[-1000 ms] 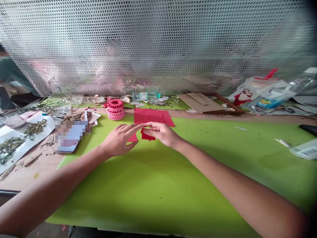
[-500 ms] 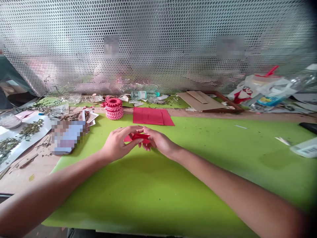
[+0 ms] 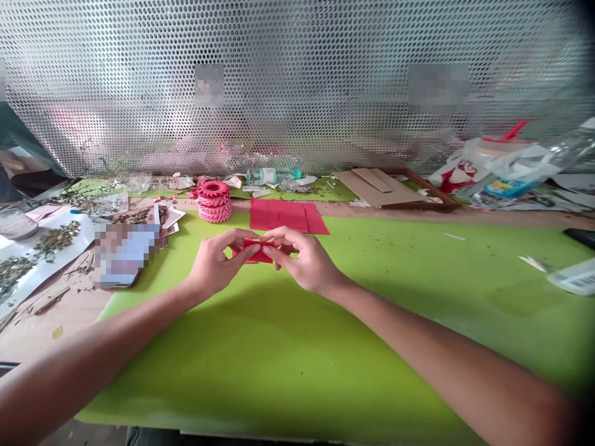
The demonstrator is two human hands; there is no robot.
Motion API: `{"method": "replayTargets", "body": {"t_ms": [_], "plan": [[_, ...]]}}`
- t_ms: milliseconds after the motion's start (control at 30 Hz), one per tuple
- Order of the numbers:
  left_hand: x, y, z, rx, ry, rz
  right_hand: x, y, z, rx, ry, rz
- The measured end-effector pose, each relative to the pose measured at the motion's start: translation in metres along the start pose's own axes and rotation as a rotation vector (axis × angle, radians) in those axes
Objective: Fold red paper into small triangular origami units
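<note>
Between my two hands is a small folded piece of red paper [image 3: 259,254], held above the green mat [image 3: 288,359]. My left hand [image 3: 216,263] pinches its left part, thumb on the near face and fingers behind. From the other side my right hand [image 3: 309,260] pinches it too, and the two thumb tips nearly meet at its middle. Fingers hide part of the paper. Just beyond the hands lie flat red paper sheets [image 3: 283,216]. To their left stands a stack of folded red and pink paper rings [image 3: 214,201].
A blurred-out phone-like object [image 3: 125,254] and dried plant bits [image 3: 58,241] lie on the left. Along the back are a small clear bottle [image 3: 272,176] and cardboard pieces [image 3: 379,188]. Plastic bags [image 3: 502,170] sit at right, before a perforated metal panel [image 3: 297,80].
My right hand has turned, bringing its thumb to the near face of the red paper beside the left thumb. The paper now faces me more flatly.
</note>
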State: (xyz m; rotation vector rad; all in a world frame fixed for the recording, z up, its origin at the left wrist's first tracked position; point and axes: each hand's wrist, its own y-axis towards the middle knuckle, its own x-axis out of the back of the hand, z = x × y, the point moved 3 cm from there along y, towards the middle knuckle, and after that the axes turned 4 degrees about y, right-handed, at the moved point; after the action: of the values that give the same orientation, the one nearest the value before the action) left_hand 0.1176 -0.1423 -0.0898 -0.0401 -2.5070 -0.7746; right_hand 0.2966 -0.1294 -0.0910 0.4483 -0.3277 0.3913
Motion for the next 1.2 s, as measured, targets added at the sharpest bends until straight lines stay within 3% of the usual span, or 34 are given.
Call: {"method": "replayTargets", "body": {"t_ms": [367, 733, 1000, 1200], "plan": [[0.001, -0.001, 0.004, 0.042, -0.041, 0.044, 0.001, -0.001, 0.003, -0.026, -0.005, -0.034], [0.004, 0.001, 0.007, -0.068, 0.048, -0.001, 0.008, 0.002, 0.001, -0.063, 0.124, -0.146], [0.002, 0.002, 0.011, -0.164, 0.009, 0.029, 0.005, 0.007, -0.011, -0.209, 0.199, 0.019], [0.002, 0.002, 0.013, -0.147, -0.006, 0.080, 0.002, 0.009, -0.016, -0.257, 0.237, 0.044]]}}
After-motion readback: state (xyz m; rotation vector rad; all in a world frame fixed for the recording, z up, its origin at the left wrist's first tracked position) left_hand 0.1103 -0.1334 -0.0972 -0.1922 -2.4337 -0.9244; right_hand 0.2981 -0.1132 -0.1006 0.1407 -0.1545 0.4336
